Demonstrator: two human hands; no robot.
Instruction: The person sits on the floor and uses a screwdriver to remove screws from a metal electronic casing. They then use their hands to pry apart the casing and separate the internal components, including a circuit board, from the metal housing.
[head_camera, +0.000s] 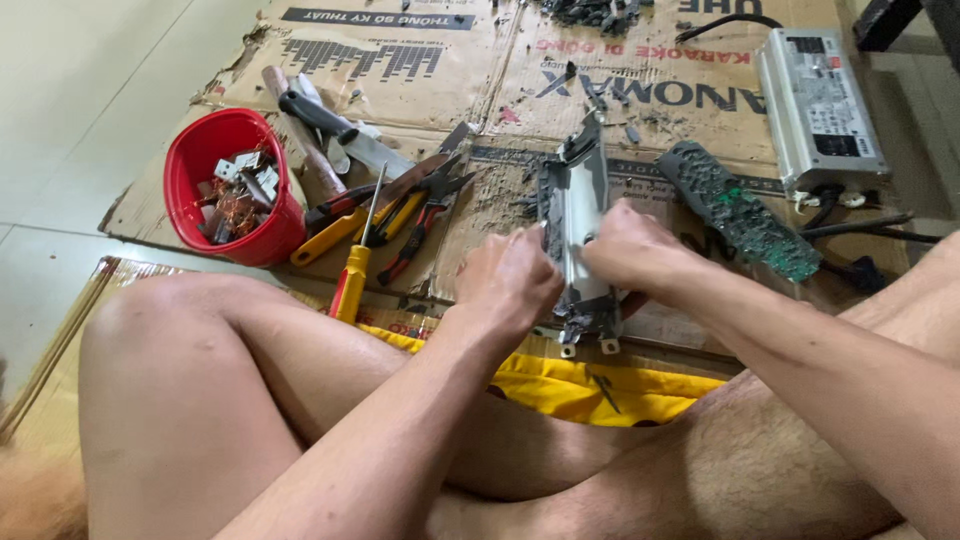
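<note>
Both hands grip a long grey metal housing (580, 195) that stands on flattened cardboard (420, 60) in front of my crossed legs. My left hand (508, 280) clasps its left edge near the lower end. My right hand (628, 250) holds the right edge, fingers curled over the rim. The housing's dark, jagged upper end points away from me, and small metal tabs stick out at its bottom.
A red bucket (190, 215) of metal scraps and copper wire sits at left. Beside it lie a hammer (300, 130), pliers (425, 215), and a yellow-handled screwdriver (355, 275). A green circuit board (740, 210) and a silver power-supply box (818, 105) lie at right.
</note>
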